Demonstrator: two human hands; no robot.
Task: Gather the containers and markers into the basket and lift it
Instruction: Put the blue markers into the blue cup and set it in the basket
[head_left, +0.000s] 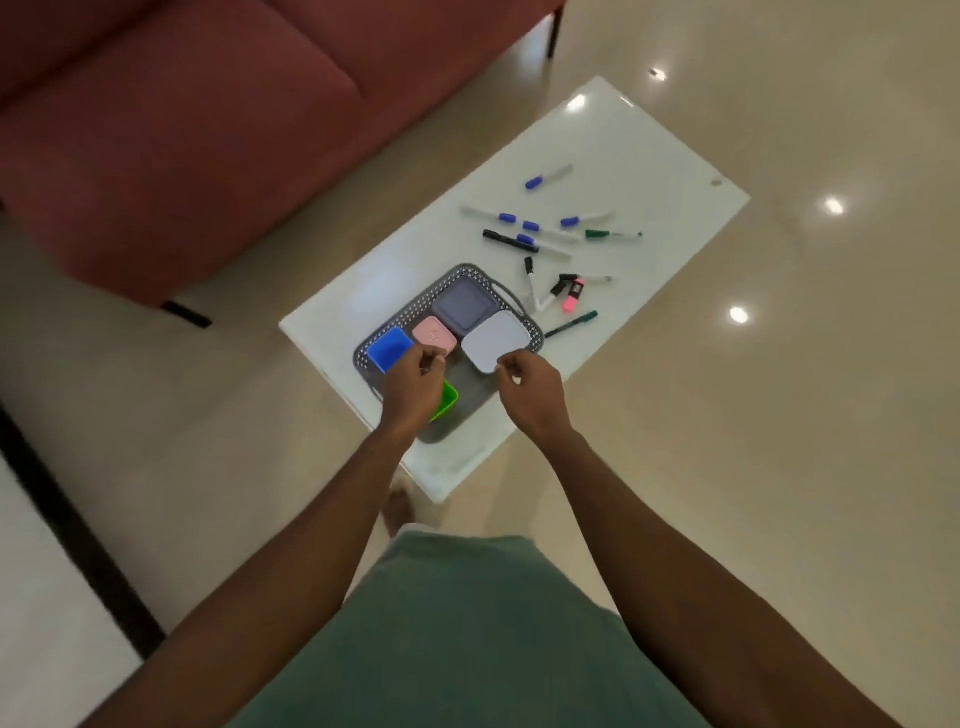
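A grey perforated basket (415, 306) sits on the white table (649, 156). Inside it are a grey lidded container (465, 304), a pink one (434, 335), a pale white one (496, 340), a blue one (388, 351) and a green one (447, 402), partly hidden by my left hand. My left hand (413, 387) hovers over the basket's left side with fingers curled near the pink and blue containers. My right hand (527, 387) is at the near edge of the white container, fingers loosely curled. Several markers (540, 228) lie scattered on the table beyond the basket.
A pink highlighter (573, 295) and a green pen (571, 323) lie right of the basket. A red sofa (171, 135) stands at the left, close to the table. Glossy beige floor surrounds the table. My foot (400, 506) shows under the table's near edge.
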